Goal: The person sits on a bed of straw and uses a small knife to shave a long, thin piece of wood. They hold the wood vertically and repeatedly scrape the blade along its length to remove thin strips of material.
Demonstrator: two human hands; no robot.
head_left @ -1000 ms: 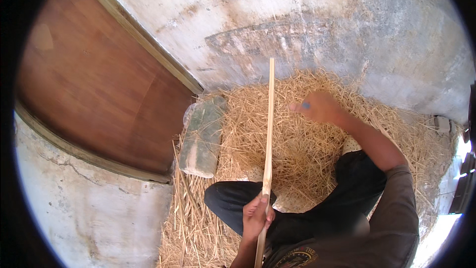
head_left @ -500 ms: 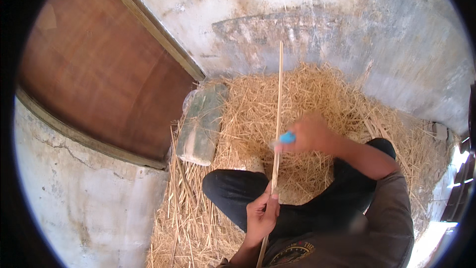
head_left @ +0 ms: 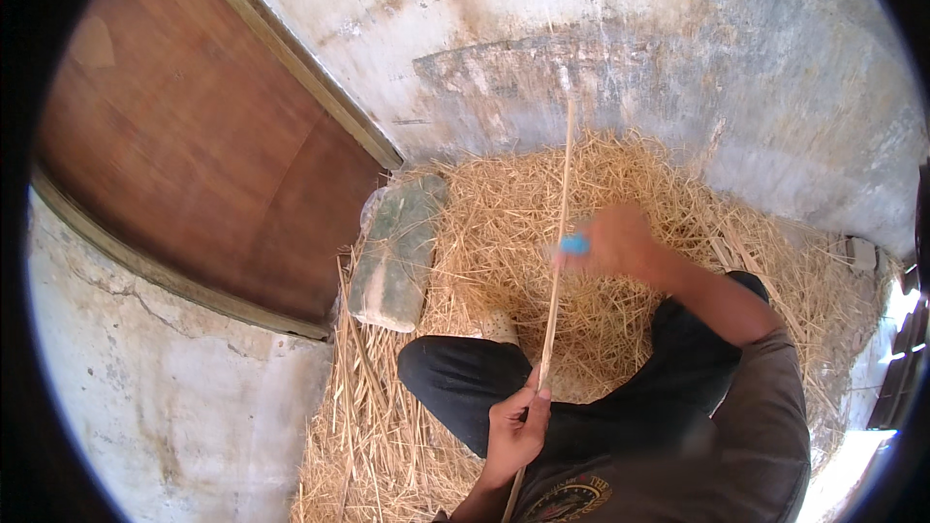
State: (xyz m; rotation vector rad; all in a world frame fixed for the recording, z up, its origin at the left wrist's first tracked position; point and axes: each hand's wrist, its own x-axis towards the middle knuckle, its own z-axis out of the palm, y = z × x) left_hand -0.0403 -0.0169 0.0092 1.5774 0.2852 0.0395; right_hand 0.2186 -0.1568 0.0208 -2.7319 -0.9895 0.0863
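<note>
My left hand (head_left: 518,421) pinches the low end of a long thin stick (head_left: 560,252) that runs up toward 12 o'clock over the straw (head_left: 484,223), and my right hand (head_left: 615,242), blurred, is closed on a small blue tool (head_left: 574,245) touching the stick near its middle. I judge the stick light, springy and easy to snap, so I'd take it low near my knee (head_left: 436,378) and steady it midway. I see no container; a green slab (head_left: 397,252) lies at 9 o'clock beside the door (head_left: 194,155).

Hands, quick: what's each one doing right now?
Left hand: closed on the stick.
Right hand: blurred, closed on a small blue tool at the stick.
</note>
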